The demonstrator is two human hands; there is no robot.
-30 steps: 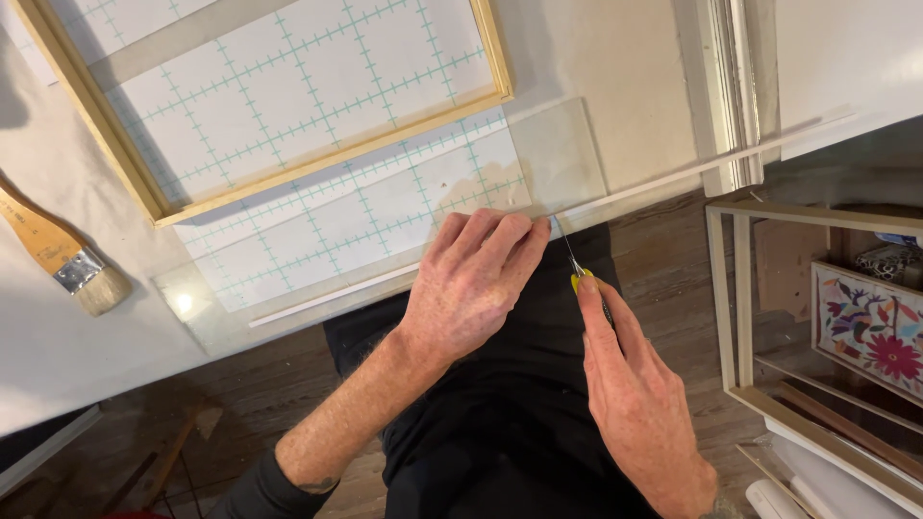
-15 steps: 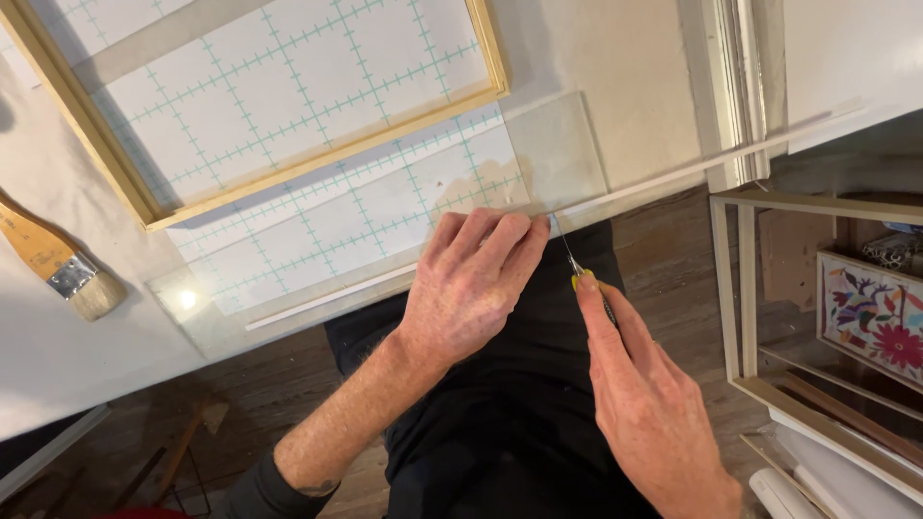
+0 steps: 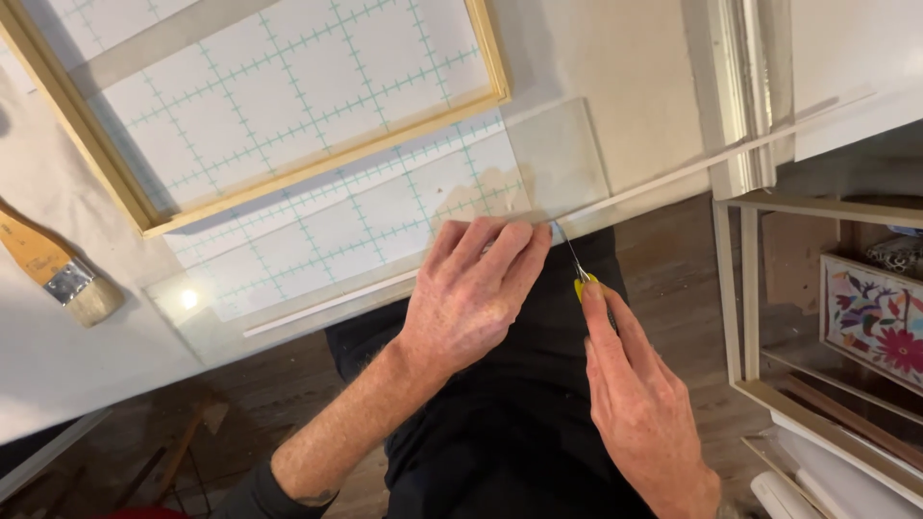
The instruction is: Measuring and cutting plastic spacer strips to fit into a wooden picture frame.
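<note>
Hands on glass sheet at tabletop edge.

Left hand (image 3: 476, 293) lies flat, fingers together, palm down, pressing the near edge of the glass (image 3: 538, 168), which lies on the gridded mat (image 3: 317, 231) near the tabletop (image 3: 58, 356) edge. Right hand (image 3: 639, 399) is closed around a yellow-handled cutter (image 3: 580, 279), index finger along the handle, tip touching the glass edge just right of the left fingertips. Wooden frame (image 3: 317, 163) lies further back on the mat. Brush (image 3: 58, 274) lies well apart, far left.

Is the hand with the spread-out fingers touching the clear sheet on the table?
Touching. In the head view, the left hand lies flat with its fingers pressed on the near edge of the clear sheet.
</note>
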